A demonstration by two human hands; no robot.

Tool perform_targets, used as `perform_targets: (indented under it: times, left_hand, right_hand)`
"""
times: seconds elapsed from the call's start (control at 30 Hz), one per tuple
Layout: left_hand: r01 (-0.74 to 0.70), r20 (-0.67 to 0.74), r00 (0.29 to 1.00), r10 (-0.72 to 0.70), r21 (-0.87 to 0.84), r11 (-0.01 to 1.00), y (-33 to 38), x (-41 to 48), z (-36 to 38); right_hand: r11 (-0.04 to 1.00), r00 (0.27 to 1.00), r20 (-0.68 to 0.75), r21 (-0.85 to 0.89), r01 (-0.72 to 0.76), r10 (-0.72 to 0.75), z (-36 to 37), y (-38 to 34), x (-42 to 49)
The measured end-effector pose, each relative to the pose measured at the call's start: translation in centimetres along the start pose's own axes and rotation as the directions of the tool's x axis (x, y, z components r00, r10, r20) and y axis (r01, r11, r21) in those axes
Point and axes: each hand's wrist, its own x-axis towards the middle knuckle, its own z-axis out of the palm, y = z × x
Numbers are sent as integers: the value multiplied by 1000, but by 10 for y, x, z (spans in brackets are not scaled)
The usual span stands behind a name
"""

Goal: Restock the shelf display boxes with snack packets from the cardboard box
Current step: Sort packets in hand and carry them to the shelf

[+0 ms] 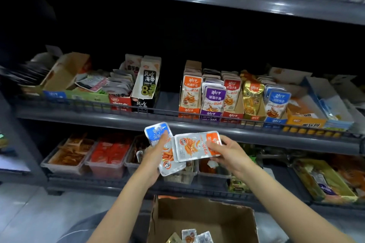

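Note:
My left hand (153, 156) grips a blue-topped snack packet (158, 133), with more packets stacked behind it. My right hand (229, 152) pinches the orange end of an orange-topped packet (194, 147), held sideways over the blue one. Both hands hover in front of the middle shelf's rail. Above them stand the display boxes: orange (190, 95), purple (213, 102), red (232, 94), gold (251, 97) and blue (276, 104), each filled with upright packets. The open cardboard box (203, 217) sits below my arms, with a few packets at its bottom.
The middle shelf (167, 104) has a bare gap between the black seaweed box (146, 87) and the orange box. Left of it lie mixed boxes and loose packets. Clear tubs (106, 156) of snacks fill the lower shelf. An orange carton (304, 116) sits at right.

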Motion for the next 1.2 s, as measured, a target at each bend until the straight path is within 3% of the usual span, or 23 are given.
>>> perform_targets:
  times: [0.1,0.27,0.5,0.67,0.83,0.93,1.03,1.2]
  left_hand:
    - [-104,77,992,95,113,988,5,-2,4]
    - [-108,91,990,109,-18,994,16,5,6]
    - [-72,263,957,123,-196,978,30,15,7]
    - [-81,172,978,115,-195,978,41,34,14]
    - [-126,113,983,146,-174,977,63,59,24]
    - [-107,66,991,120,-165,980,75,77,21]
    - [-110,104,986,127,-153,982,84,90,15]
    - [-136,125,980,153,-133,982,88,99,8]
  right_hand:
    - [993,996,-20,-80,86,-88,3,-15,6]
    - [991,985,118,45,124,-128,2,-35,13]
    - [971,955,276,237,41,-108,6,-54,30]
    - [971,953,205,-38,237,-225,5,-79,47]
    - [875,908,206,-258,409,-364,4,-119,66]
    - [737,854,200,-436,516,-480,0,-152,87]
    - [581,819,205,-614,534,-536,3,-180,108]
    - [388,819,339,-753,531,-464,15,-194,135]
